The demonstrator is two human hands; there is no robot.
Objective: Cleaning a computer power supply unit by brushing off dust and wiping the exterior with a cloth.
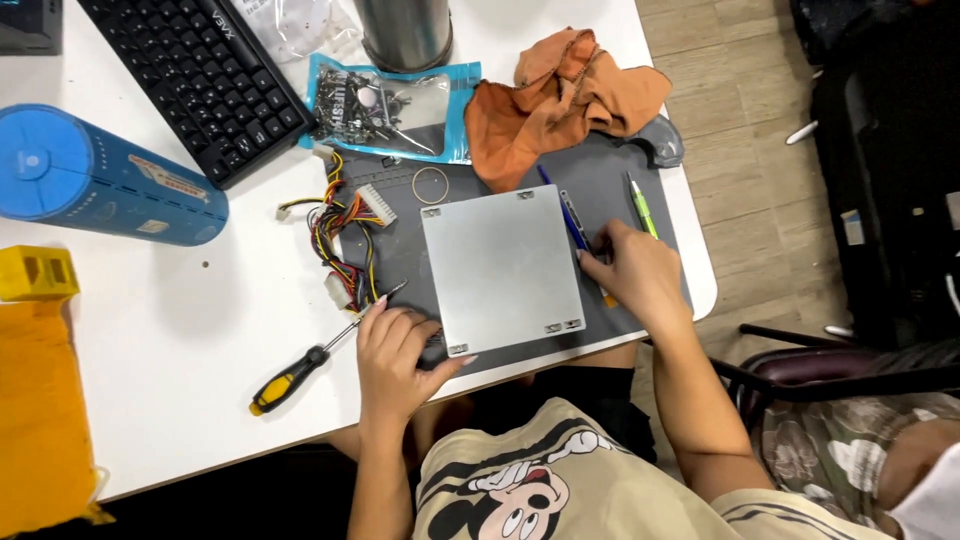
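Note:
A square grey metal box (500,268) lies flat on a dark grey work mat (600,180) at the table's front edge. My left hand (395,355) rests at the box's lower left corner, fingers touching its edge. My right hand (640,272) presses against the box's right side, fingers curled near a blue pen (560,205). A bundle of coloured wires with a white connector (345,225) spills out on the box's left. A screwdriver with a yellow and black handle (300,372) lies on the white table just left of my left hand.
An orange cloth (560,95), a blue bag of screws (385,105), a black keyboard (200,75), a blue cylinder (100,180), a green pen (643,208), a rubber ring (431,186) and a metal cup (403,32) lie around. A chair (840,370) stands at right.

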